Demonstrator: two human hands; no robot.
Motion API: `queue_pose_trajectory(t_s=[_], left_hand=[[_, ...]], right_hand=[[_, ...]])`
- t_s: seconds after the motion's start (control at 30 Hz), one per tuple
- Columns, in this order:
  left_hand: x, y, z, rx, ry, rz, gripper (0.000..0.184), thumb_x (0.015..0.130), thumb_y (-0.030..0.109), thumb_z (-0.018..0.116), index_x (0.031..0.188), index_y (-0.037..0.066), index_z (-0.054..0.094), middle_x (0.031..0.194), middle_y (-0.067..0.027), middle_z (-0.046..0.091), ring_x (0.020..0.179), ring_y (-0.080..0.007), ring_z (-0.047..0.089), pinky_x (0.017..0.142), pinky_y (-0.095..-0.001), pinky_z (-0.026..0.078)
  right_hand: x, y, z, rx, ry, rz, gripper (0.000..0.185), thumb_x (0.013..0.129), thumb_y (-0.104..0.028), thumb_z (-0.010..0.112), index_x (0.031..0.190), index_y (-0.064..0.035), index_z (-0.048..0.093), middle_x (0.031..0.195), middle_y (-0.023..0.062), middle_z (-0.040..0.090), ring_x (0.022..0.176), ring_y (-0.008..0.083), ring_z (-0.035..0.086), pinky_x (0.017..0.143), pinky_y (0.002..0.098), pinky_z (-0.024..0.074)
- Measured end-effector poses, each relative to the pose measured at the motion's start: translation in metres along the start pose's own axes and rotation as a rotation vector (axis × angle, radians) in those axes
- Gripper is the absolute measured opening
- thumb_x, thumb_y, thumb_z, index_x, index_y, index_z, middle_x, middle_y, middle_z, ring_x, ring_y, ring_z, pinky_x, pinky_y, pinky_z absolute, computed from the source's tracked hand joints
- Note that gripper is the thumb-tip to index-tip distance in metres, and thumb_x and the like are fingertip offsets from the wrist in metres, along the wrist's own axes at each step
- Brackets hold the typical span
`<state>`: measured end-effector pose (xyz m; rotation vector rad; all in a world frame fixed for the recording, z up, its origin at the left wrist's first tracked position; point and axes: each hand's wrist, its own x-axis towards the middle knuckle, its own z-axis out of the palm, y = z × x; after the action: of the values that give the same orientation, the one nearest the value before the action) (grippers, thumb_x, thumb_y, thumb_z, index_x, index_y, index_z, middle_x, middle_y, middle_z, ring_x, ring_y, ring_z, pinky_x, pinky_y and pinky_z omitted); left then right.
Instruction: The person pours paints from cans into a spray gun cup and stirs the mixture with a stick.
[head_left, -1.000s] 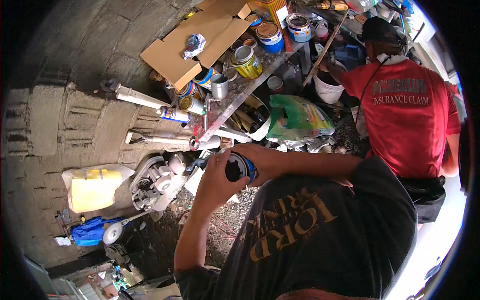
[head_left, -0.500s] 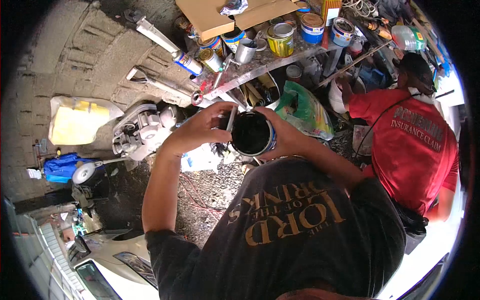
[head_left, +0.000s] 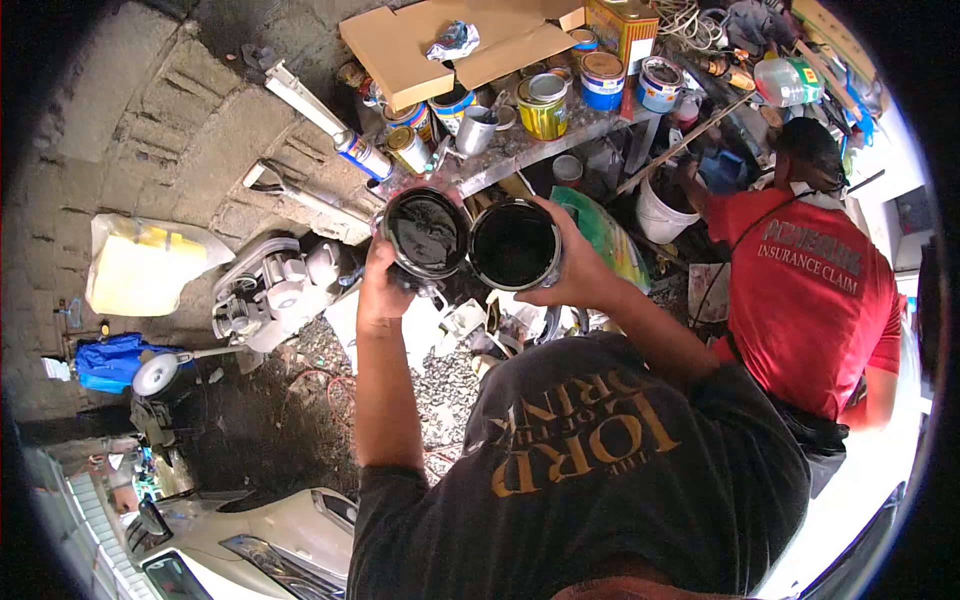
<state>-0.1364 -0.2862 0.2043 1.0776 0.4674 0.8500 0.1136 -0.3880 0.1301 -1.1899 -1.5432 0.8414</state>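
My left hand [head_left: 380,285] grips a round can lid [head_left: 427,232], its underside turned up toward me and coated with glossy dark paint. Beside it, my right hand [head_left: 585,262] is wrapped round the side of an open paint can [head_left: 514,246] with a very dark inside. How full the can is cannot be made out. Lid and can are held side by side at about the same height, their rims very close or touching, just in front of the workbench [head_left: 545,148].
Paint tins [head_left: 542,108], a metal cup [head_left: 476,130] and flattened cardboard [head_left: 400,55] crowd the bench. A person in a red shirt [head_left: 800,290] reaches into a white bucket [head_left: 662,210] at right. A machine [head_left: 275,290] stands left; a pale car [head_left: 270,545] is lower left.
The lid, edge-on beside the can's rim before, has swung left and turned so its painted underside faces me. The can remains in my right hand. The person in red has shifted slightly.
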Motion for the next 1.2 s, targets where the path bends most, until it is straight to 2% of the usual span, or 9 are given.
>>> queue_pose_trajectory(t_s=[0.03,0.07,0.17,0.3,0.37,0.43,0.63,0.9,1.2], left_hand=[[0.001,-0.009,0.000,-0.088,0.037,0.038,0.100,0.078,0.065,0.071,0.149,0.000,0.041,0.146,-0.0220,0.051,0.133,-0.0317,0.053,0.114,-0.0454,0.042],[0.007,-0.021,-0.002,-0.195,0.016,0.109,0.097,0.082,0.067,0.066,0.149,0.001,0.041,0.147,-0.0244,0.048,0.138,-0.0366,0.046,0.121,-0.0480,0.032],[0.017,-0.047,0.005,-0.462,0.116,0.269,0.093,0.086,0.067,0.062,0.147,-0.001,0.042,0.147,-0.0256,0.048,0.141,-0.0388,0.042,0.124,-0.0503,0.024],[0.011,-0.064,0.009,-0.673,0.213,0.337,0.088,0.089,0.066,0.058,0.144,-0.001,0.046,0.146,-0.0237,0.050,0.139,-0.0384,0.045,0.123,-0.0542,0.025],[-0.006,-0.079,0.002,-0.643,0.212,0.351,0.081,0.092,0.067,0.052,0.143,0.005,0.051,0.144,-0.0183,0.054,0.139,-0.0366,0.045,0.120,-0.0536,0.029],[-0.028,-0.088,-0.005,-0.610,0.214,0.316,0.080,0.091,0.066,0.055,0.142,0.005,0.051,0.144,-0.0195,0.053,0.139,-0.0362,0.046,0.119,-0.0522,0.030],[-0.096,-0.116,-0.015,-0.650,0.325,0.271,0.084,0.087,0.063,0.064,0.145,0.004,0.048,0.146,-0.0231,0.051,0.138,-0.0351,0.047,0.121,-0.0481,0.029],[-0.140,-0.127,-0.027,-0.571,0.489,0.276,0.086,0.087,0.069,0.060,0.145,0.007,0.046,0.145,-0.0205,0.051,0.138,-0.0346,0.046,0.113,-0.0521,0.038],[-0.150,-0.124,-0.034,-0.622,0.524,0.322,0.091,0.086,0.070,0.062,0.149,0.007,0.042,0.151,-0.0219,0.044,0.143,-0.0385,0.040,0.116,-0.0530,0.035]], right_hand=[[0.000,0.000,-0.001,-0.034,0.023,0.004,0.123,0.058,-0.029,0.098,0.152,0.0006,0.025,0.144,0.0216,0.045,0.136,0.0325,0.047,0.113,0.0391,0.0375],[0.000,0.000,-0.002,-0.068,0.044,0.009,0.123,0.058,-0.029,0.098,0.152,0.0012,0.025,0.143,0.0217,0.045,0.136,0.0325,0.047,0.113,0.0390,0.0376],[0.008,0.003,-0.005,-0.058,0.129,-0.055,0.121,0.058,-0.029,0.098,0.151,0.0020,0.027,0.143,0.0211,0.046,0.135,0.0327,0.048,0.113,0.0395,0.0379],[0.034,0.019,-0.020,-0.168,0.216,-0.035,0.119,0.058,-0.028,0.097,0.150,0.0026,0.027,0.141,0.0233,0.047,0.134,0.0355,0.048,0.114,0.0422,0.0382],[0.058,0.025,-0.030,-0.265,0.230,-0.029,0.119,0.058,-0.027,0.096,0.150,0.0028,0.027,0.140,0.0250,0.047,0.133,0.0375,0.049,0.114,0.0440,0.0384],[0.086,0.028,-0.040,-0.461,0.255,-0.122,0.114,0.061,-0.026,0.094,0.149,0.0044,0.028,0.135,0.0276,0.049,0.127,0.0426,0.051,0.110,0.0473,0.0417],[0.166,0.079,-0.070,-0.735,0.233,-0.365,0.113,0.064,-0.028,0.093,0.148,0.0076,0.026,0.136,0.0304,0.048,0.127,0.0463,0.049,0.108,0.0491,0.0420],[0.232,0.073,-0.085,-0.901,0.105,-0.240,0.116,0.066,-0.034,0.091,0.152,0.0046,0.022,0.147,0.0315,0.039,0.136,0.0462,0.042,0.114,0.0492,0.0379],[0.265,0.080,-0.086,-1.012,0.031,-0.180,0.116,0.069,-0.040,0.087,0.154,0.0014,0.021,0.150,0.0309,0.038,0.137,0.0472,0.041,0.114,0.0511,0.0370]])
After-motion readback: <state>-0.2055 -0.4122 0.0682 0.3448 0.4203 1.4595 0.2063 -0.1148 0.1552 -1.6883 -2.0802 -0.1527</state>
